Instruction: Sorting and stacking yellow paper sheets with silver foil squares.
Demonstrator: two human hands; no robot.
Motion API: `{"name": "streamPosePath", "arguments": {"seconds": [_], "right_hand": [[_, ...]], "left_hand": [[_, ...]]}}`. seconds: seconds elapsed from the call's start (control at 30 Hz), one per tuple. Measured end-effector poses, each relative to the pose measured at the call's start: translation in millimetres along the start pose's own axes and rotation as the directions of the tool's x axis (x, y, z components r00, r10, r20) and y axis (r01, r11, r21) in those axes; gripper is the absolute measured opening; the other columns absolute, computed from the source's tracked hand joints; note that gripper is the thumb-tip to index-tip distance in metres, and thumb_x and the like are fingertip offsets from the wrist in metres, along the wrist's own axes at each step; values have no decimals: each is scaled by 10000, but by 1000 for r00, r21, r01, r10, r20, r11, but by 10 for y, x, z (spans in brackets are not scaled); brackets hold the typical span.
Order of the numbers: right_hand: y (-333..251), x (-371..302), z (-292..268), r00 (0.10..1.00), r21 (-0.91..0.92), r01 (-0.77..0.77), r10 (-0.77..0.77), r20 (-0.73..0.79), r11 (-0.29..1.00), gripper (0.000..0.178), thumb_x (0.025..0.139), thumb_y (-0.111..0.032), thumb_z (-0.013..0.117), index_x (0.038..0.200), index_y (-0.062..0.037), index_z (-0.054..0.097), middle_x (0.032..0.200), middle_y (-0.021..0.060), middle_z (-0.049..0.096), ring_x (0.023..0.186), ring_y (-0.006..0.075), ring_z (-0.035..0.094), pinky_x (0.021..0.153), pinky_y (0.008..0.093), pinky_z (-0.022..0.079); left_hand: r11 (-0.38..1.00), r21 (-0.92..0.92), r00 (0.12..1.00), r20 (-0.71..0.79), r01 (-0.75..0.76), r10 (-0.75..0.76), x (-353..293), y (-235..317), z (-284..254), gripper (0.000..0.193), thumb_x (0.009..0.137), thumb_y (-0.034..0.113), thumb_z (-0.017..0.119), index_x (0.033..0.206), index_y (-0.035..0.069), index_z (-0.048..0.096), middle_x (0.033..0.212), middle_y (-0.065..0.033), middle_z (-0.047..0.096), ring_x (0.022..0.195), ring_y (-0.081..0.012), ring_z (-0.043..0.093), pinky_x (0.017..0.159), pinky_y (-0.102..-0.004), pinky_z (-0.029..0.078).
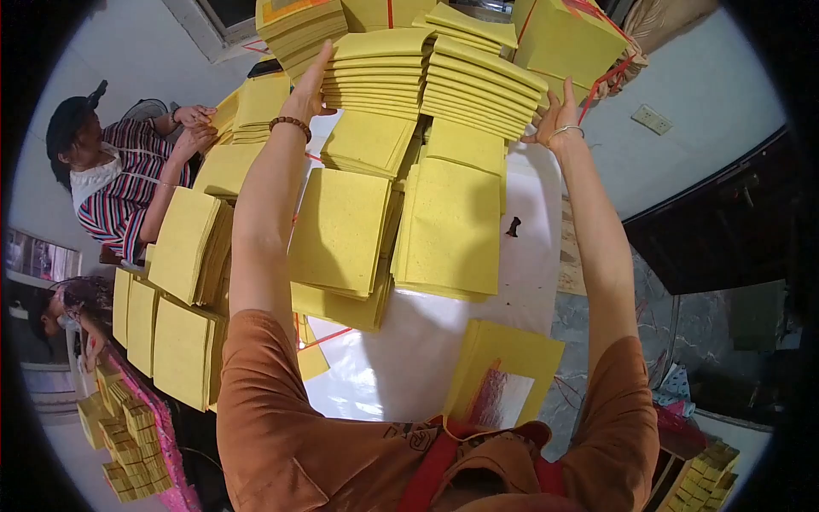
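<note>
Two side-by-side stacks of folded yellow paper, a left stack (pixel 375 72) and a right stack (pixel 482 85), are held between my hands at the far end of the table. My left hand (pixel 309 92) presses the left side, fingers stretched along it and thumb near the bottom edge. Against the right stack's outer side rests my right hand (pixel 556 121), its fingers partly spread and thumb at the lower corner. Closer to me are flat piles of yellow paper, among them a left pile (pixel 337 226) and a right pile (pixel 450 226).
More yellow piles (pixel 183 243) line the left side. Large bundles (pixel 567 43) tied with red string stand behind. A yellow sheet with a shiny patch (pixel 512 363) lies near my body on the white table cover (pixel 375 384). Another person (pixel 124 171) handles paper at left.
</note>
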State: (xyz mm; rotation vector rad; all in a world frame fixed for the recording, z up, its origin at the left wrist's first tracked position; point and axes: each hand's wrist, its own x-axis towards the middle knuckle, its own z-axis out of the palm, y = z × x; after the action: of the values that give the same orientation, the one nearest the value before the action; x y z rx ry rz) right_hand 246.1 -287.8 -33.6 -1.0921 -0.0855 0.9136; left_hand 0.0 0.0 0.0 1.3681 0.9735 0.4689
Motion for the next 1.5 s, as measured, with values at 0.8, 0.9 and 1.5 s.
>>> {"name": "streamPosePath", "arguments": {"seconds": [0.8, 0.9, 1.5], "right_hand": [[704, -1357, -1079, 996, 192, -77, 68, 56, 978, 764, 849, -528, 455, 1410, -165, 85, 1400, 147, 253, 1190, 343, 410, 918, 508, 371], [745, -1714, -1304, 987, 168, -80, 55, 150, 982, 670, 868, -467, 468, 1383, -137, 194, 1358, 148, 331, 1182, 320, 423, 920, 491, 382], [2322, -3912, -1890, 990, -137, 19, -38, -138, 990, 667, 900, -408, 428, 1409, -131, 100, 1420, 81, 237, 1278, 216, 276, 1024, 367, 254]], "left_hand": [[884, -443, 960, -277, -152, 26, -463, -405, -248, 544, 897, 521, 307, 1175, 62, 396, 917, -80, 451, 706, -226, 508, 633, -435, 431], [834, -473, 944, -289, -284, 157, -887, -350, -281, 471, 904, 465, 369, 1146, 63, 404, 875, -82, 457, 719, -236, 512, 643, -417, 436], [998, -52, 925, 381, 30, -8, -4230, -2710, 1148, 653, 921, 494, 282, 1370, 29, 183, 1383, -143, 234, 1282, -236, 198, 1042, -349, 174]]}}
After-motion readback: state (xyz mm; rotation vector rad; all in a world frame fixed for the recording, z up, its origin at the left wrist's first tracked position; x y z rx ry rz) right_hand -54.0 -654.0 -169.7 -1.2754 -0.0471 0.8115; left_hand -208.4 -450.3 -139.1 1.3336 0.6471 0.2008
